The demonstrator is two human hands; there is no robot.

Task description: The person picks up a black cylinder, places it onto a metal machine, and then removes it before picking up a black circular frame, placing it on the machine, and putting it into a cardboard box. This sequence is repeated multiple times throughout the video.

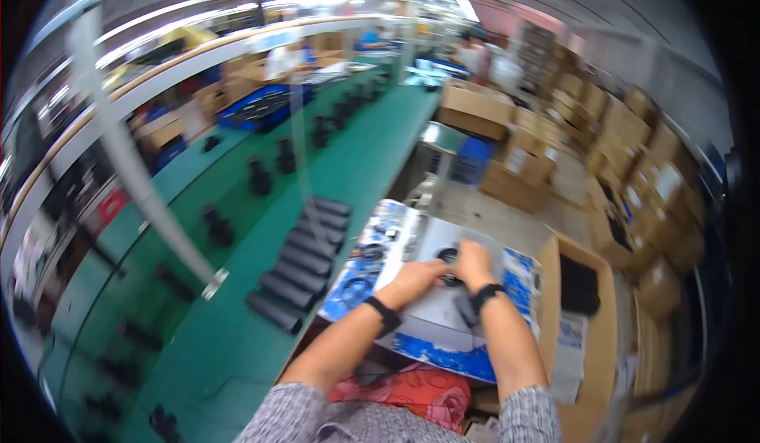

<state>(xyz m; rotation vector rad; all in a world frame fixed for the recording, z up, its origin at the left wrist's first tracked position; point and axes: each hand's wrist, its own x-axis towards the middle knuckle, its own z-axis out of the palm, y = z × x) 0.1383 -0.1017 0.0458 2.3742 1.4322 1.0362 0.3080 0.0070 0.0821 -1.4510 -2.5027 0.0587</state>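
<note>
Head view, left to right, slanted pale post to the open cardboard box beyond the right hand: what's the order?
Pale post → row of dark tubes → left hand → black round part → right hand → open cardboard box.

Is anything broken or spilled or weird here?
Maybe one thing: the blue edge of the work table, nearest the person's body, has ragged white patches, so it looks scuffed or peeling, though blur makes that hard to be sure of. I can't see any spill, and the black tubes lie side by side in a tidy row.
</note>
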